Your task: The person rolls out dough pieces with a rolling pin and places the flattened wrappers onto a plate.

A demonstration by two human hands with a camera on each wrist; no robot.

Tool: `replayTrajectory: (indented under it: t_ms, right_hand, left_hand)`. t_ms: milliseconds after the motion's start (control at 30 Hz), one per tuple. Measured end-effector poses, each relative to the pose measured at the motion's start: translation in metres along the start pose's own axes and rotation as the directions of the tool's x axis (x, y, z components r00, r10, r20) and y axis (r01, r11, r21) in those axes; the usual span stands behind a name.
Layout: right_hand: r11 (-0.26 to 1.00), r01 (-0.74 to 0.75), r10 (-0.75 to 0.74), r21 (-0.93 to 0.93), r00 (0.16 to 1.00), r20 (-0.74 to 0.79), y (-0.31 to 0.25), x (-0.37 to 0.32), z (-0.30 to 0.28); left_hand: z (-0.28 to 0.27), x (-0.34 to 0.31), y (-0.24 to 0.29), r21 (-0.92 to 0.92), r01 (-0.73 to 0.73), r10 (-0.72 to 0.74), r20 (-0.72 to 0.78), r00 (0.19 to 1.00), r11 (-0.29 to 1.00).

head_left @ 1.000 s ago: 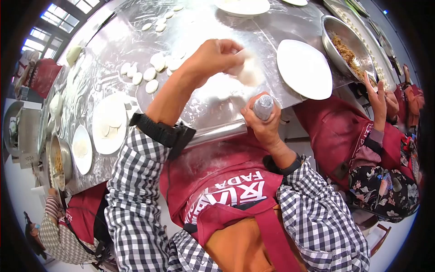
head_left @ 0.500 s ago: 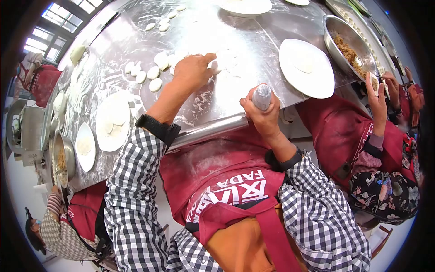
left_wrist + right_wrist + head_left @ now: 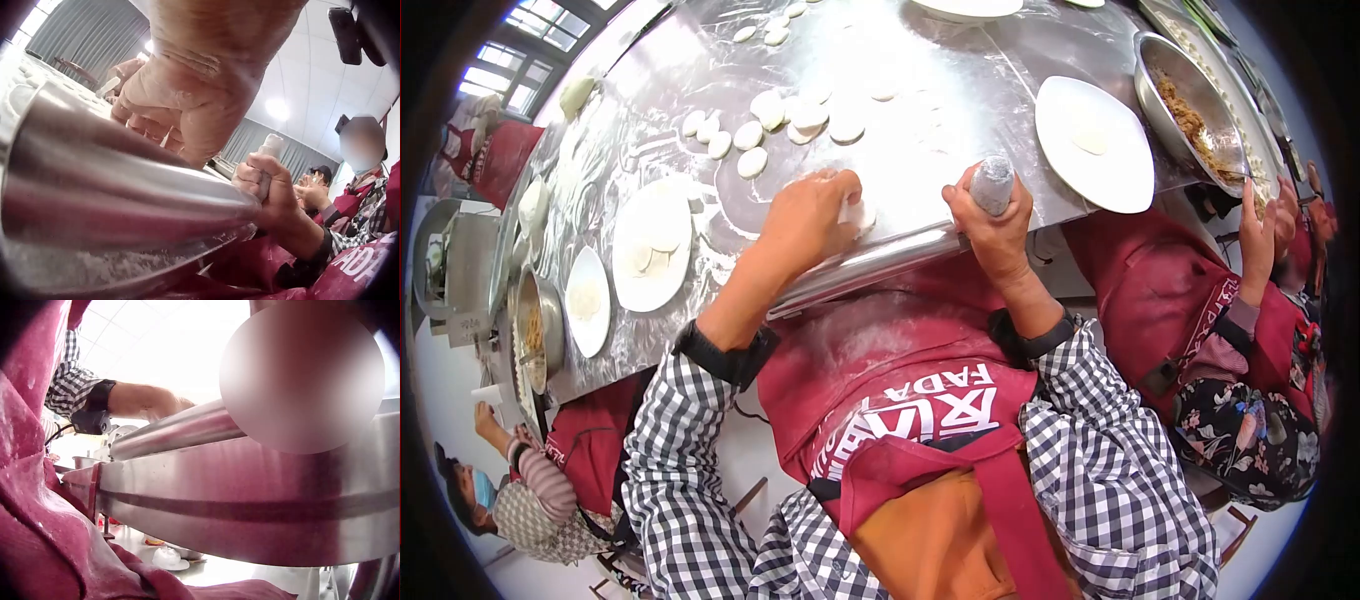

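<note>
Head view, from the left: a white plate of rolled wrappers [image 3: 650, 255] sits on the floured steel counter [image 3: 930, 60], with a cluster of small dough pieces [image 3: 750, 135] beyond it. The left hand [image 3: 805, 220] lies at the near counter edge, curled fingers pinching a flattened dough piece [image 3: 858, 213]. Just right of it, the right hand [image 3: 998, 235] is fisted round a floured rolling pin [image 3: 992, 183]. The pin's long axis stands upright and its free end points up off the counter. Farther right are a white plate [image 3: 1120, 165] and a metal bowl of filling [image 3: 1190, 110].

Floured rolling pin [image 3: 992, 183] upright, dough disc [image 3: 859, 213] flat beside it.
</note>
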State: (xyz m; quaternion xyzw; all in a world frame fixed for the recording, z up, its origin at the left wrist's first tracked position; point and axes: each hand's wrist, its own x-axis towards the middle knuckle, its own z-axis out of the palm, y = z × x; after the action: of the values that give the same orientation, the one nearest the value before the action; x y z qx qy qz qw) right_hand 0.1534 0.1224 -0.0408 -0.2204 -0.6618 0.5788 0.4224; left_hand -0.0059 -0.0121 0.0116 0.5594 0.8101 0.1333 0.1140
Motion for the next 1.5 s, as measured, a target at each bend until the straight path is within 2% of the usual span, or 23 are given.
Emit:
replayTrajectory:
  t_ms: [67, 167, 300, 367, 467, 500, 633, 733, 833, 933, 1067, 1233, 1367, 1433, 1500]
  right_hand:
    - [1.0, -0.015, 0.015, 0.008, 1.0, 0.001, 0.001, 0.001, 0.0]
    - [0.999, -0.047, 0.046, 0.013, 0.999, 0.024, 0.002, 0.003, -0.001]
    - [0.994, -0.091, 0.09, 0.054, 0.996, 0.014, -0.005, 0.002, 0.001]
    - [0.999, 0.032, -0.032, 0.014, 0.999, 0.037, -0.023, 0.002, 0.0]
    - [0.979, 0.189, -0.184, -0.078, 0.98, 0.07, -0.044, 0.011, 0.006]
    - [0.963, 0.243, -0.235, -0.113, 0.968, 0.083, -0.045, 0.018, 0.009]
    - [1.0, 0.01, -0.01, 0.006, 1.0, 0.018, 0.003, 0.039, 0.024]
    - [0.998, -0.035, 0.035, 0.056, 0.999, 0.016, 0.005, 0.033, 0.021]
    - [0.998, -0.05, 0.051, -0.039, 0.999, 0.017, 0.01, 0.014, 0.005]
    - [0.997, -0.052, 0.051, 0.053, 0.999, 0.006, 0.005, -0.003, -0.001]
    - [0.999, -0.032, 0.032, 0.035, 0.999, 0.017, 0.009, 0.022, 0.014]
    - [0.995, 0.095, -0.096, -0.028, 0.995, -0.018, 0.016, 0.044, 0.031]
    - [0.998, -0.056, 0.056, 0.005, 0.998, -0.037, 0.007, 0.007, 0.006]
    - [0.998, -0.052, 0.053, 0.041, 0.998, -0.014, 0.003, -0.008, -0.003]
    - [0.996, -0.069, 0.069, 0.048, 0.998, 0.004, 0.003, -0.011, -0.005]
  left_hand:
    - [0.006, -0.006, 0.0, -0.01, 0.042, -0.043, -0.025, 0.999, 0.999]
    - [0.008, -0.007, 0.001, -0.241, 0.112, -0.132, -0.069, 0.989, 0.964]
    - [0.012, -0.003, -0.004, -0.522, 0.208, -0.185, 0.096, 0.978, 0.827]
    - [0.012, -0.001, -0.004, -0.661, 0.254, -0.201, 0.156, 0.967, 0.706]
    - [0.008, 0.006, -0.003, -0.637, 0.331, -0.222, 0.247, 0.943, 0.696]
    - [0.015, 0.01, -0.008, -0.604, 0.254, -0.174, 0.188, 0.967, 0.756]
    - [0.015, 0.016, 0.007, -0.484, 0.15, -0.158, 0.025, 0.987, 0.862]
    - [0.016, 0.012, 0.003, -0.484, 0.168, -0.177, 0.027, 0.984, 0.859]
    - [0.02, 0.005, -0.002, -0.541, 0.195, -0.21, 0.035, 0.977, 0.818]
    - [0.021, -0.002, -0.001, -0.608, 0.213, -0.219, 0.066, 0.973, 0.764]
    - [0.01, 0.003, 0.013, -0.493, 0.199, -0.209, 0.036, 0.977, 0.847]
    - [0.015, 0.011, 0.009, -0.408, 0.172, -0.205, -0.039, 0.978, 0.897]
    - [0.02, 0.004, 0.0, -0.458, 0.166, -0.198, -0.022, 0.98, 0.873]
    - [0.023, 0.001, -0.01, -0.557, 0.19, -0.229, 0.001, 0.974, 0.808]
    - [0.021, -0.003, -0.008, -0.586, 0.268, -0.263, 0.096, 0.96, 0.765]
